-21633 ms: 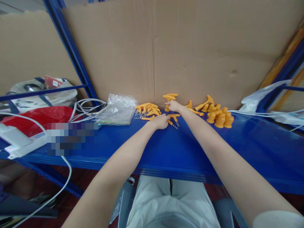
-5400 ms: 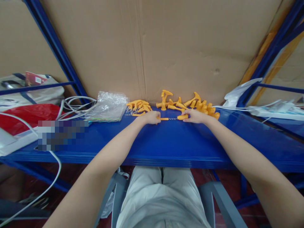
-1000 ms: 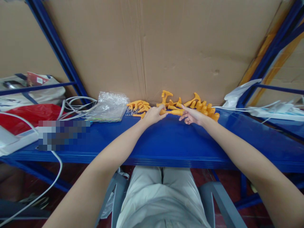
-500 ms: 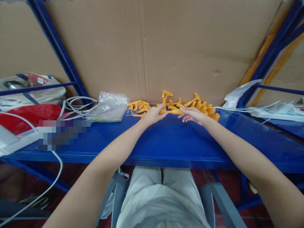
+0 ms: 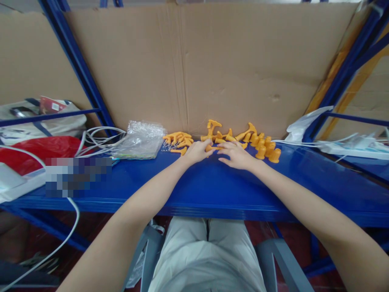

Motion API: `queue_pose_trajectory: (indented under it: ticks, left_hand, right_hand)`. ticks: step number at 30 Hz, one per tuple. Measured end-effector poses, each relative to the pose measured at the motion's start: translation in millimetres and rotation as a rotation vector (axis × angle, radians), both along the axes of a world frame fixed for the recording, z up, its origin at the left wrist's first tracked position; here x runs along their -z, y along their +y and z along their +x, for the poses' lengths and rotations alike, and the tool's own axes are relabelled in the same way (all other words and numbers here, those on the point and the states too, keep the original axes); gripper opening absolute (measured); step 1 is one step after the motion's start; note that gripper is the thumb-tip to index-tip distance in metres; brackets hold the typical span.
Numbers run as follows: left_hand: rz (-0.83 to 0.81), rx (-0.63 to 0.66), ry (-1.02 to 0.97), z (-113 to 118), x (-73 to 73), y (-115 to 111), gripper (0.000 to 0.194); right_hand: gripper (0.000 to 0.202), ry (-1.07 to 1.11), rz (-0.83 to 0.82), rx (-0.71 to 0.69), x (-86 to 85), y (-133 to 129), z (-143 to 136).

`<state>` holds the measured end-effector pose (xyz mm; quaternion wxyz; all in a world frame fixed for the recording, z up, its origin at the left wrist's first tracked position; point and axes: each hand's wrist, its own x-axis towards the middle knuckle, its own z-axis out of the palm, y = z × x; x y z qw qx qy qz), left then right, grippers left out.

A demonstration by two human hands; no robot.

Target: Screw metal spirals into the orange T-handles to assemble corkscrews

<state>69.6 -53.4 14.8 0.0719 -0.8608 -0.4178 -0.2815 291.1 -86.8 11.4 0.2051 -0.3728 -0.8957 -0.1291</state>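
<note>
My left hand (image 5: 197, 152) is closed round an orange plastic T-shaped piece (image 5: 209, 148) with a ribbed shaft, low over the blue tabletop. From the right, my right hand (image 5: 235, 155) meets the piece's shaft with bent fingers, the hand's back hiding part of the grip. Just behind, another orange T-shaped piece (image 5: 212, 127) stands up among several lying ones. Several orange cup-like pieces (image 5: 274, 155) stand to the right of my right hand. Left of my left hand lies a heap of orange T-shaped pieces (image 5: 179, 136) beside small silvery metal bits (image 5: 167, 146).
Clear plastic bags (image 5: 141, 142) lie left of the heap. Farther left are white cables (image 5: 99, 136), a red bag (image 5: 45, 148) and a cloth bag (image 5: 60, 121). Cardboard (image 5: 227, 69) closes off the back, between blue posts (image 5: 80, 67). White plastic (image 5: 306, 123) lies at right.
My right hand has moved left, toward my left hand, and turned its back upward. More orange cup-like pieces show beside it. The view has tilted slightly upward.
</note>
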Motion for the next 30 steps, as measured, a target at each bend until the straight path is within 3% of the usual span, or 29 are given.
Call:
queue_pose_trajectory:
  ticks: [4, 9, 16, 22, 30]
  left_hand:
    - [-0.042, 0.067, 0.060, 3, 0.2, -4, 0.033]
    - [-0.056, 0.040, 0.004, 0, -3.0, -3, 0.060]
    - [-0.068, -0.260, 0.133, -31, -12.4, 16, 0.024]
    - [-0.225, -0.517, 0.184, -45, -17.8, 24, 0.021]
    - [-0.209, -0.455, 0.264, -50, -10.6, 28, 0.030]
  right_hand:
    - [0.039, -0.141, 0.026, 0.084, 3.7, -4, -6]
    - [0.041, -0.087, 0.084, 0.237, 2.2, 3, 4]
    - [0.040, 0.165, 0.004, 0.422, -12.2, 24, 26]
    - [0.027, 0.472, -0.184, 0.367, -36.8, 51, 23]
    - [0.032, 0.662, -0.347, 0.198, -50.6, 67, -36]
